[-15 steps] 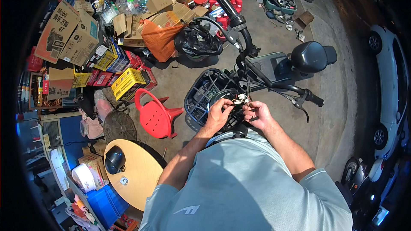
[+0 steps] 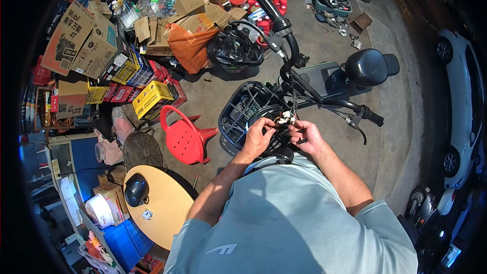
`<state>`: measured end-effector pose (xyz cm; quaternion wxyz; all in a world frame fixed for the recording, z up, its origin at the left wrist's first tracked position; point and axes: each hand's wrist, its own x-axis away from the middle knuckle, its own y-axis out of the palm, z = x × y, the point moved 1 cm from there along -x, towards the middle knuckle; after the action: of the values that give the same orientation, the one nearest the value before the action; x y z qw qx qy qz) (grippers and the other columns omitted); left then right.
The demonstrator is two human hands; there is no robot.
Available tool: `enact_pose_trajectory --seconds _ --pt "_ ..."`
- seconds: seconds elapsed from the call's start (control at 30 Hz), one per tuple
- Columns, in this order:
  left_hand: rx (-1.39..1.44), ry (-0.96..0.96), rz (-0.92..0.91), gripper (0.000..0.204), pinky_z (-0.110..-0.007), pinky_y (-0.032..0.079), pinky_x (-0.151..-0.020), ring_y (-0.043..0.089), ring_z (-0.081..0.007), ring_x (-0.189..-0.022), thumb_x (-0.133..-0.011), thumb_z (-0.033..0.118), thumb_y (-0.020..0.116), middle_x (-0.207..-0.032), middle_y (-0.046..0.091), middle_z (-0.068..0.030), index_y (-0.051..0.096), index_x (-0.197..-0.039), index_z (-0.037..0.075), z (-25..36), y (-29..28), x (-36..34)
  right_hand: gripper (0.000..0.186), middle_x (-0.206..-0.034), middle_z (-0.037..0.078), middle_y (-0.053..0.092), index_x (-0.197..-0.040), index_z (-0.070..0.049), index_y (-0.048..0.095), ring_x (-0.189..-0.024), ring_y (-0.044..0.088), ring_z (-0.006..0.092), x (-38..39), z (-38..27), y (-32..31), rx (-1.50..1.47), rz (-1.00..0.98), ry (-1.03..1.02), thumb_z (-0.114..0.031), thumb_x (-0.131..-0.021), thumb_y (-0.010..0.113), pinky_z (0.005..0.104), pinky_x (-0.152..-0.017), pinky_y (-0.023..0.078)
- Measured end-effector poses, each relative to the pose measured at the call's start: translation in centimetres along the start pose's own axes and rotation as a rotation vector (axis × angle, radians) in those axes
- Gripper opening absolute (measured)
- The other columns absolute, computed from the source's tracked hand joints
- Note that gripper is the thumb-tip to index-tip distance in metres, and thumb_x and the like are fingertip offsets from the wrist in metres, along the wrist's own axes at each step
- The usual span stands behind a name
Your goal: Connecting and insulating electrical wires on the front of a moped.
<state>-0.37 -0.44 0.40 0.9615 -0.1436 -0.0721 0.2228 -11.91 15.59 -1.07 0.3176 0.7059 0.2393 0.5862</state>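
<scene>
At the front of an electric scooter (image 2: 324, 78), a bundle of thin wires with white connectors (image 2: 287, 116) hangs below the black handlebar (image 2: 324, 100), over the black basket (image 2: 238, 106). My left hand (image 2: 260, 136) pinches a thin dark wire just left of the connectors. My right hand (image 2: 306, 138) is closed with its thumb and forefinger on the wires just right and below of them; the other fingers are curled. The fine detail between my fingertips is too small to make out.
A red stool (image 2: 183, 144) and a round wooden table (image 2: 165, 208) with a black helmet (image 2: 136, 189) stand at my left. Cardboard boxes (image 2: 94, 45), bags (image 2: 190, 48) and clutter pile beyond. A white car (image 2: 461, 111) is parked at the right.
My fingers have shifted slightly at the wires, my right hand a little to the right, and a bit more orange wire shows between them. The scooter has stayed in place.
</scene>
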Motion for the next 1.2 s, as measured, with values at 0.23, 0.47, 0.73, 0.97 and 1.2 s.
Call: enact_pose_trajectory --seconds 0.23,0.47,0.73,0.97,1.2 --pt "-0.112 0.09 -0.056 0.019 -0.032 0.048 -0.07 0.06 -0.0211 -0.074 -0.074 0.0 0.066 -0.084 0.061 -0.0096 0.058 -0.092 0.001 0.4 -0.1 0.3 0.009 -0.076 0.004 0.055 -0.093 -0.007 0.048 -0.051 0.04 0.0074 0.3 0.2 0.3 0.055 0.054 -0.022 -0.015 -0.091 0.046 0.0233 -0.048 0.034" --pt "-0.211 0.197 -0.085 0.023 -0.033 0.047 -0.069 0.059 -0.0217 -0.071 -0.073 0.0 0.067 -0.085 0.061 -0.0087 0.059 -0.094 0.003 0.3 -0.2 0.1 0.01 -0.084 0.009 0.062 -0.094 -0.005 0.05 -0.052 0.042 0.0079 0.8 0.3 0.9 0.164 0.104 -0.116 -0.014 -0.09 0.047 0.0245 -0.049 0.036" --pt "-0.153 0.117 -0.077 0.03 -0.035 0.044 -0.073 0.056 -0.0212 -0.07 -0.073 0.001 0.066 -0.09 0.059 -0.0064 0.059 -0.102 0.006 0.2 -0.4 0.0 0.012 -0.094 0.013 0.065 -0.096 -0.003 0.053 -0.052 0.041 0.0075 1.8 0.4 1.6 0.337 0.12 -0.192 -0.009 -0.089 0.046 0.0242 -0.05 0.037" --pt "-0.094 0.079 -0.073 0.039 -0.031 0.047 -0.068 0.054 -0.0183 -0.069 -0.073 -0.003 0.064 -0.097 0.056 -0.0089 0.055 -0.111 0.003 1.0 -0.8 -0.1 0.017 -0.093 0.013 0.065 -0.102 0.0 0.054 -0.051 0.041 0.0072 2.3 0.7 1.7 0.45 0.186 -0.225 -0.007 -0.088 0.045 0.024 -0.05 0.038" --pt "-0.076 0.11 -0.059 0.047 -0.029 0.047 -0.069 0.054 -0.0154 -0.069 -0.073 -0.003 0.064 -0.106 0.052 -0.0093 0.051 -0.118 0.003 1.2 -1.4 0.2 0.017 -0.086 0.01 0.064 -0.102 0.0 0.054 -0.051 0.041 0.0074 2.7 1.3 0.1 0.501 0.242 -0.28 -0.005 -0.087 0.046 0.0242 -0.048 0.039"
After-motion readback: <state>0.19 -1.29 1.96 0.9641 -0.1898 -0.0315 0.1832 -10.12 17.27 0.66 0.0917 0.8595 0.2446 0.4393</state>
